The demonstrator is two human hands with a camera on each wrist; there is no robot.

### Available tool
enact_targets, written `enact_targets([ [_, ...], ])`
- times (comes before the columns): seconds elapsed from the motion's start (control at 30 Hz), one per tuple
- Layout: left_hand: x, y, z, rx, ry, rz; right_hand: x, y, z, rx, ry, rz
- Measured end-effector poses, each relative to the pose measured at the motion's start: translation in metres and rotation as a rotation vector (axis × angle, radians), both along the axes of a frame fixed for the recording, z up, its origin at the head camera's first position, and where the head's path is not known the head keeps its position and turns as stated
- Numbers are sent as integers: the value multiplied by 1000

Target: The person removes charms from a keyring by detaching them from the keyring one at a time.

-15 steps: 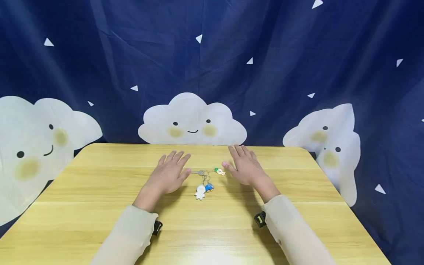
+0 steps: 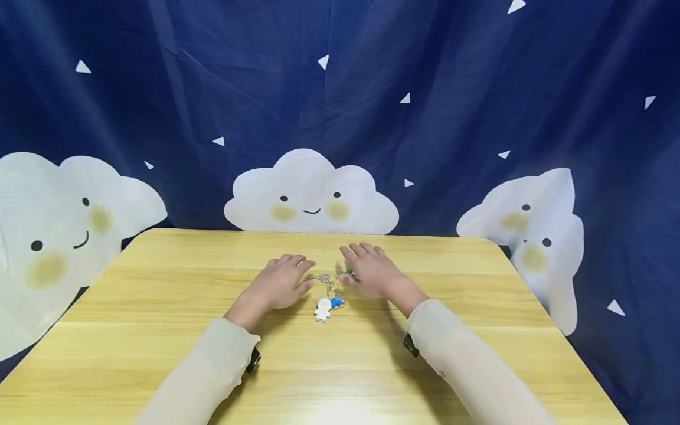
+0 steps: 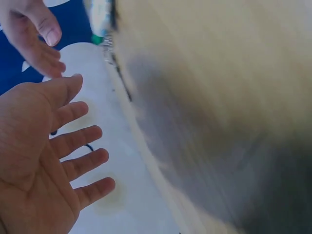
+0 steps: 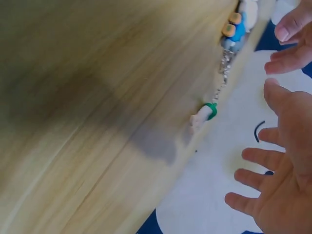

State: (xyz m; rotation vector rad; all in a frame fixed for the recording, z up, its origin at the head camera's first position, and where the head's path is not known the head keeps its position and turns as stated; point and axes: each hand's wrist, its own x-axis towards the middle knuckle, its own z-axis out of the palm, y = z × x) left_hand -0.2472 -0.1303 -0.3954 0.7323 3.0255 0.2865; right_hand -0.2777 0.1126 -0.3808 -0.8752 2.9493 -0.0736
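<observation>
A bunch on a key ring point(image 2: 332, 282) lies at mid-table between the two hands. On it are a silver key point(image 2: 320, 277), a white figure charm point(image 2: 322, 309), a blue charm point(image 2: 337, 301) and a small white charm with a green top point(image 4: 210, 111). My left hand point(image 2: 278, 284) hovers just left of the key, palm down, fingers spread and holding nothing. From the right, my right hand point(image 2: 373, 273) hovers with fingers spread, its thumb overlapping the green-topped charm in the head view. Both wrist views show bare palms and loosely extended fingers.
The light wooden table point(image 2: 329, 348) has a rounded far edge. Behind it hangs a dark blue curtain point(image 2: 276, 88) with white triangles and smiling clouds. Long light sleeves point(image 2: 204, 372) cover both arms, with a black wrist device point(image 2: 411, 344) under the right cuff.
Both hands have moved inward toward the keys, the right one farther, now partly covering the green-topped charm. The bunch stays on the table, and the head view has shifted slightly.
</observation>
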Motion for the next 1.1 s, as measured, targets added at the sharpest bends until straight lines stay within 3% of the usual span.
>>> enact_targets([
  [0.17, -7, 1, -5, -20, -20, -44, -6, -5, -5, 33, -26, 58],
  [0.47, -14, 12, -10, 126, -142, -95, -21, -10, -15, -81, -56, 191],
  [0.83, -27, 14, -21, 325, -145, -38, -36, -17, -25, -162, -66, 238],
  [1.1, -31, 23, -22, 349, -152, -5, -44, -21, -26, -203, -101, 226],
])
